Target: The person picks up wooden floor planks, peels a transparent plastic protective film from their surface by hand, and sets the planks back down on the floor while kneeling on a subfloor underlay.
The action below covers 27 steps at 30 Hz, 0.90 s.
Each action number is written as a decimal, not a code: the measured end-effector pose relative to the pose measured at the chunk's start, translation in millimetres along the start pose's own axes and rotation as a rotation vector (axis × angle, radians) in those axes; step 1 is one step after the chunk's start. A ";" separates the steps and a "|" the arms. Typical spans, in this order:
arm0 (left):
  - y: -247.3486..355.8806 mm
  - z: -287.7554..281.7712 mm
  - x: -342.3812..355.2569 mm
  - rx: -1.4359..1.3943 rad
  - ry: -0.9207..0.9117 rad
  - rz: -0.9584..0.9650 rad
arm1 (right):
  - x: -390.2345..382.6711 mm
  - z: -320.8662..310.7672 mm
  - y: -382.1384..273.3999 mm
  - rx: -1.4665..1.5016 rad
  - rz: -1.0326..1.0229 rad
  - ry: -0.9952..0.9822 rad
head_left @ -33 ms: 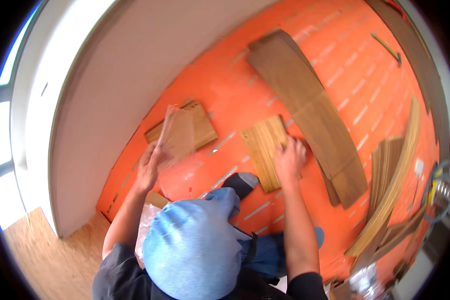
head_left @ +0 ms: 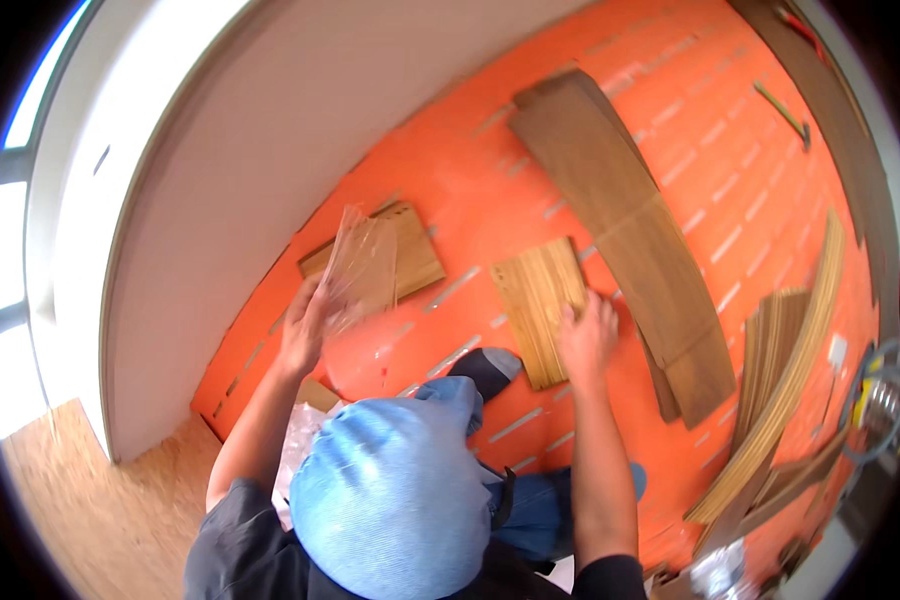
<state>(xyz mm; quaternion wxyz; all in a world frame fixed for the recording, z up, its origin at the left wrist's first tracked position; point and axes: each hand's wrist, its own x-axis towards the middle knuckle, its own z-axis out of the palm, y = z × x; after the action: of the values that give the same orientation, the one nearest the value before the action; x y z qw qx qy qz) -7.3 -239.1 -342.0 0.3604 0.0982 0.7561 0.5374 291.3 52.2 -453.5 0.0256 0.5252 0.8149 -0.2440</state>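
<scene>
My left hand (head_left: 305, 325) pinches the edge of a clear plastic sheet (head_left: 365, 265), held up above the orange floor covering. Partly behind the sheet lies a short wooden board piece (head_left: 417, 250) with dark marks near its far edge. My right hand (head_left: 590, 330) grips the right edge of another short wooden board piece (head_left: 538, 305), its fingers closed round that side. This board sits between the two hands and the long brown planks, and my fingers hide part of its edge.
Long brown planks (head_left: 660, 270) lie overlapped to the right. Farther right are striped curved boards (head_left: 785, 385) and a hammer (head_left: 785, 115). A foot in a dark sock (head_left: 487, 372) rests near the held board. A pale wall (head_left: 260, 180) rises on the left.
The whole view has shifted slightly. The plastic sheet in my left hand looks more spread out and less blurred. My right hand stays on the board's edge.
</scene>
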 end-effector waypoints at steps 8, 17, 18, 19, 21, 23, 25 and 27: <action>34.0 -9.9 43.9 -0.490 0.239 0.203 | -11.1 -39.0 27.6 0.144 0.024 -0.239; 99.8 -7.5 27.3 -0.811 -0.038 0.486 | -48.3 -80.7 -115.3 0.167 -0.675 -0.164; 109.0 -7.8 26.2 -0.876 -0.108 0.494 | -45.1 -67.6 -131.5 0.172 -0.894 -0.028; 117.1 -2.8 28.2 -0.906 -0.174 0.521 | -36.1 -51.4 -144.3 0.131 -1.078 0.078; 132.0 11.5 25.6 -0.957 -0.317 0.565 | -27.4 -31.4 -183.6 0.152 -1.262 0.156; 132.2 39.5 32.3 -0.954 -0.365 0.558 | -17.2 3.9 -203.8 0.054 -1.386 0.243; 117.5 80.8 48.5 -0.864 -0.338 0.343 | -1.9 67.0 -205.1 0.095 -1.317 0.229; 111.3 119.1 35.7 -0.805 -0.243 0.240 | -16.5 106.9 -211.6 0.313 -1.098 0.149</action>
<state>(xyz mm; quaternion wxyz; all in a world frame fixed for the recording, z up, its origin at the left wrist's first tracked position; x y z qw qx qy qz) 17.8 -86.7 -278.7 0.3915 0.0995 0.4218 0.8117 92.0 -76.7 -464.2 -0.2404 0.0385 0.9219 -0.3014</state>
